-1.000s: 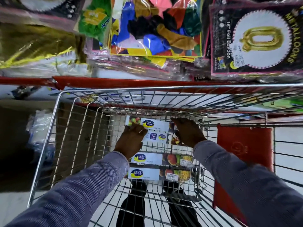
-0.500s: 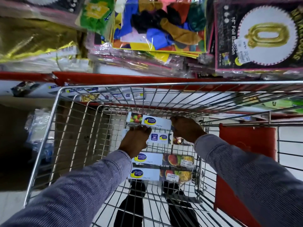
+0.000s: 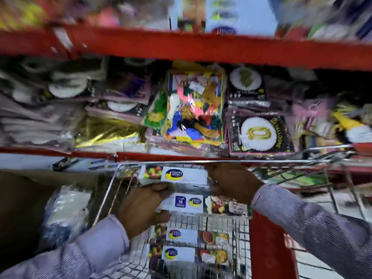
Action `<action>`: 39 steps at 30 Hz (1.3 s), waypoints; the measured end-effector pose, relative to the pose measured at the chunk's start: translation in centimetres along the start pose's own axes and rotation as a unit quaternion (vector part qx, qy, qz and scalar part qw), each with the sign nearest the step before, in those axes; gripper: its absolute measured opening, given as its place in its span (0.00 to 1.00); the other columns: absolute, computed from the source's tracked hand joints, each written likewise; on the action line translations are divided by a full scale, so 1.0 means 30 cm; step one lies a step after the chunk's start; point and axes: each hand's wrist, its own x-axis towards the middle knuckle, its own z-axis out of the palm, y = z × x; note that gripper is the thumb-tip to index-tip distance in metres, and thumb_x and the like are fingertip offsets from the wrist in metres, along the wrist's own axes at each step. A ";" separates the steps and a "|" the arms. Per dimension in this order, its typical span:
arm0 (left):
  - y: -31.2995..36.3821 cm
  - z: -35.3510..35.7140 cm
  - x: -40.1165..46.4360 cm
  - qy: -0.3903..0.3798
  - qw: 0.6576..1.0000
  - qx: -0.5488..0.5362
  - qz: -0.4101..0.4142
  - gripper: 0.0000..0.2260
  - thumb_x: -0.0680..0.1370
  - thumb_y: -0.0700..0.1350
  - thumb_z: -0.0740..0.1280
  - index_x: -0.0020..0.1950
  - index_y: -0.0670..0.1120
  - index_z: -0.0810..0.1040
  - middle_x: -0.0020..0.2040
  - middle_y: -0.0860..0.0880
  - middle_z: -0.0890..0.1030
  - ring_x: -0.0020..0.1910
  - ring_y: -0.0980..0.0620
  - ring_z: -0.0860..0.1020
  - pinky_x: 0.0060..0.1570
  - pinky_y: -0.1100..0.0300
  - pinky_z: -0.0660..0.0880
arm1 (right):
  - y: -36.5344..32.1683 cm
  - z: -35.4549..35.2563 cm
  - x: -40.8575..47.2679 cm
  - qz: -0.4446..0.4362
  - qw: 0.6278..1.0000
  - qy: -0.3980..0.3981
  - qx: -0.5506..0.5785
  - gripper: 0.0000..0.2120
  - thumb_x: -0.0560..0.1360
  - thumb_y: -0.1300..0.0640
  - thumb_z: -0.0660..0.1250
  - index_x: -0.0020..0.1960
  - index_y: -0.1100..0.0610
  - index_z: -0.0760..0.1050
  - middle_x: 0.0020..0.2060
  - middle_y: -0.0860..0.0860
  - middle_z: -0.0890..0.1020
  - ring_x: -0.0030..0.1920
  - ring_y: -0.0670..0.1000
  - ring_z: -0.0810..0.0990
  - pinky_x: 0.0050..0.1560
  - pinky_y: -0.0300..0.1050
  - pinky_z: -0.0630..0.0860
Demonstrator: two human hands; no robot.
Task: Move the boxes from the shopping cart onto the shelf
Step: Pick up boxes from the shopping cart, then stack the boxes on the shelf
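Two long white boxes with a blue-and-yellow logo and fruit pictures are stacked between my hands, the upper box [image 3: 184, 175] level with the cart's far rim and the lower box [image 3: 189, 202] beneath it. My left hand [image 3: 144, 206] grips their left end and my right hand [image 3: 231, 184] grips the right end. Two more of the same boxes [image 3: 181, 236] [image 3: 179, 253] lie on the wire floor of the shopping cart [image 3: 112, 190]. The image is motion-blurred.
Red shelf edges [image 3: 201, 47] [image 3: 141, 157] run across the view. Packs of balloons [image 3: 195, 109] and a foil "0" balloon pack [image 3: 258, 134] fill the shelf above the cart. A red cart flap [image 3: 267, 248] stands on the right. Plastic-wrapped goods [image 3: 64, 212] sit low at the left.
Both hands have lifted the two stacked boxes up from the cart floor to its far rim. The view has tilted upward, showing more shelving.
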 end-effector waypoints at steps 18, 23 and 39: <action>0.181 -0.996 0.023 0.251 0.967 0.029 0.033 0.28 0.59 0.62 0.70 0.59 0.61 0.78 0.53 0.61 0.84 0.52 0.58 0.81 0.47 0.61 0.76 | -0.195 -1.103 -0.267 0.007 0.961 0.239 -0.141 0.14 0.71 0.50 0.71 0.41 0.54 0.67 0.37 0.50 0.73 0.36 0.53 0.71 0.36 0.50 0.71; 0.195 -1.085 0.143 0.247 0.968 0.008 0.035 0.25 0.65 0.57 0.76 0.61 0.59 0.78 0.58 0.59 0.82 0.55 0.57 0.79 0.53 0.61 0.75 | -0.090 -1.217 -0.179 0.035 0.960 0.237 -0.144 0.14 0.71 0.54 0.70 0.38 0.53 0.65 0.37 0.53 0.73 0.37 0.55 0.72 0.41 0.52 0.74; 0.097 -1.078 0.412 0.229 0.973 0.006 -0.008 0.27 0.66 0.61 0.74 0.64 0.59 0.76 0.61 0.59 0.81 0.58 0.54 0.77 0.55 0.55 0.75 | 0.266 -1.178 0.106 0.088 0.964 0.228 -0.102 0.16 0.71 0.60 0.69 0.58 0.59 0.74 0.56 0.56 0.72 0.55 0.59 0.74 0.58 0.57 0.76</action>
